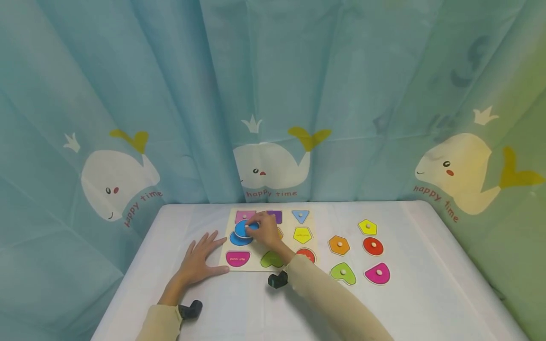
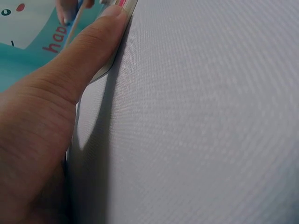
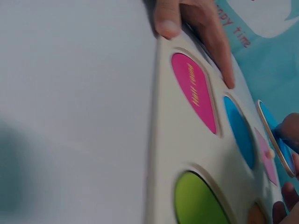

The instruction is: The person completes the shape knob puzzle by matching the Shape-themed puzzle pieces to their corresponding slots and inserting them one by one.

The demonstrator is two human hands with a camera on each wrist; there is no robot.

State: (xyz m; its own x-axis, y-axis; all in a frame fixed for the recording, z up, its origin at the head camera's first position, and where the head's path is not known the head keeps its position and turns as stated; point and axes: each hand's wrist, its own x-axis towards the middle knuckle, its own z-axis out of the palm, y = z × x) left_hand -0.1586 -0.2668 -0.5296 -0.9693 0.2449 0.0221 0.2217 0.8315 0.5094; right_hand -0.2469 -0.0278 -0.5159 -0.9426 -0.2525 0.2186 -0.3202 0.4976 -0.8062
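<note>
My right hand (image 1: 268, 232) pinches a blue oval puzzle piece (image 1: 241, 229) by its knob. The piece is tilted and raised just above the blue oval recess (image 1: 241, 241) of a cream shape board (image 1: 255, 264). Spread flat, my left hand (image 1: 198, 263) rests at the board's left side, its thumb (image 2: 88, 42) and a fingertip touching the edge. Recesses marked Half round (image 3: 191, 91) in magenta, a green heart (image 1: 271, 259), a yellow pentagon (image 1: 303, 235) and a red circle show no knobs. The right hand and sleeve partly hide the middle orange recess and the red one.
Right of the board lie loose knobbed pieces: orange hexagon (image 1: 339, 245), yellow pentagon (image 1: 368, 227), red circle (image 1: 373, 246), green heart (image 1: 343, 273) and magenta half round (image 1: 377, 273). A pink piece (image 1: 245, 217) and a light blue triangle (image 1: 300, 216) sit in the board's far row. A whale-print curtain hangs behind.
</note>
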